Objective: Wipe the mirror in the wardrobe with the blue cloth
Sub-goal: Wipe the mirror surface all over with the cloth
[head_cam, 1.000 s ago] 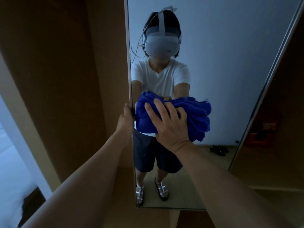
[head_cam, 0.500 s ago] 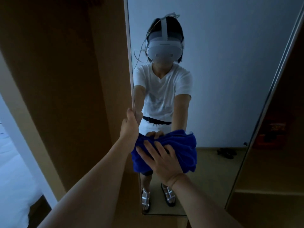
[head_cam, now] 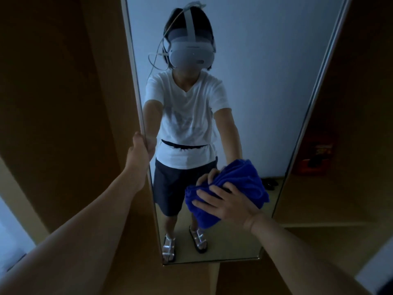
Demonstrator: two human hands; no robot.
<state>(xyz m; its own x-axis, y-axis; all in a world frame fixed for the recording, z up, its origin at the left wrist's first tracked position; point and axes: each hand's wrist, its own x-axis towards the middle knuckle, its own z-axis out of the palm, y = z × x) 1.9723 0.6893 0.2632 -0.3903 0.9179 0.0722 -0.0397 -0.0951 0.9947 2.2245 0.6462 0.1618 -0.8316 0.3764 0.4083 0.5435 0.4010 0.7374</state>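
Observation:
A tall narrow mirror [head_cam: 265,92] with a thin pale frame stands in the wooden wardrobe and reflects a person in a white shirt and dark shorts. My right hand [head_cam: 225,204] presses a bunched blue cloth [head_cam: 244,184] against the lower right part of the glass, fingers spread over the cloth. My left hand [head_cam: 139,150] grips the mirror's left edge at mid height, with the fingers wrapped behind the frame and hidden.
Brown wardrobe panels [head_cam: 63,103] flank the mirror on both sides. A red and dark object [head_cam: 314,158] sits in the wardrobe at the right. A pale bed or floor area [head_cam: 10,241] shows at the far lower left.
My right hand has carried the cloth down the glass and then to the right, from the upper middle to the lower right. My left hand stays on the mirror's left edge.

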